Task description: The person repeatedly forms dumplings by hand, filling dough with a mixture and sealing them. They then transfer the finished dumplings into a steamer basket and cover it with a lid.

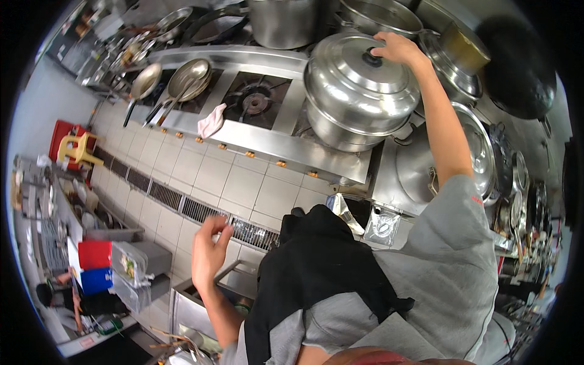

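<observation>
A large metal pot (342, 132) stands on the right end of the stove, covered by a tall domed metal lid (346, 98). My right hand (396, 46) reaches over the lid at its black knob (372, 58). The thumb meets the knob's edge while the forefinger stretches past it; whether the fingers grip it is unclear. Low over the floor, my left hand (211, 248) is slightly blurred and holds nothing, its fingers loosely bent and the thumb apart. Left of the pot is a bare gas burner (256, 102).
A pink cloth (212, 121) hangs over the stove's front edge. Frying pans (189, 84) with handles jutting forward sit farther left. A big pot with a metal lid (470, 146) stands on the right. A floor drain grate (200, 210) crosses the tiles. Another person (91, 299) is at lower left.
</observation>
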Motion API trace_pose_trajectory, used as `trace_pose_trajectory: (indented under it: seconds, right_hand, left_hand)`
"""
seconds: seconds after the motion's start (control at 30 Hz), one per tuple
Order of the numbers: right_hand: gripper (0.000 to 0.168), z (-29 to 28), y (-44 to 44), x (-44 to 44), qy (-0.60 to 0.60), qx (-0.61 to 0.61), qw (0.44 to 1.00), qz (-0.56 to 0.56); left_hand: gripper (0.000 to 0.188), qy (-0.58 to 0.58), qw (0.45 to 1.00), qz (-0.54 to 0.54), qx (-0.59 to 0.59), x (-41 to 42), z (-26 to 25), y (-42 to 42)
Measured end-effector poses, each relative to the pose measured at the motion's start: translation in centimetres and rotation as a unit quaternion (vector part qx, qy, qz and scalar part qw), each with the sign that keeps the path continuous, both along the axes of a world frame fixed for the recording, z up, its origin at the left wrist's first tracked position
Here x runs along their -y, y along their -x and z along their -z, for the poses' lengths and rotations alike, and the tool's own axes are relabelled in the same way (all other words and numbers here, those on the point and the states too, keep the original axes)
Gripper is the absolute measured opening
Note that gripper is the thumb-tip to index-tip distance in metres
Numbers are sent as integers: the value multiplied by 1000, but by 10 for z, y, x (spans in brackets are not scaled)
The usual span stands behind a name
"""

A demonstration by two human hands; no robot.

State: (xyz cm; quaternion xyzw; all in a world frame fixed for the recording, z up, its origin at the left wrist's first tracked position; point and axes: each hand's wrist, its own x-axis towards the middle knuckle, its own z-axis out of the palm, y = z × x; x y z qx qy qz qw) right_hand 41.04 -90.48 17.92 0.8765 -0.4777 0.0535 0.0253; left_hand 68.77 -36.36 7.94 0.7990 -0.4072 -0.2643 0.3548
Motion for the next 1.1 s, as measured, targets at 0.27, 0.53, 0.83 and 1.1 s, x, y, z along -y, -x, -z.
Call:
trace_pose_trajectory:
  seconds: [0.27,0.53,0.83,1.1]
  right_hand:
    - [53,-35,52,-139,-157,276,948,-1]
    - [50,26,93,-251,-222,344,893,186]
    - [49,93,48,-346,-254,429,768,402]
    - [45,119,-19,-401,-212,480,702,481]
  left_hand:
    - [37,224,865,408,188,339,-86,65]
    - [50,181,713,573,362,553,-69,115]
    - [33,167,603,719,303,597,-80,113]
    - [31,244,537,767,253,613,-180,92]
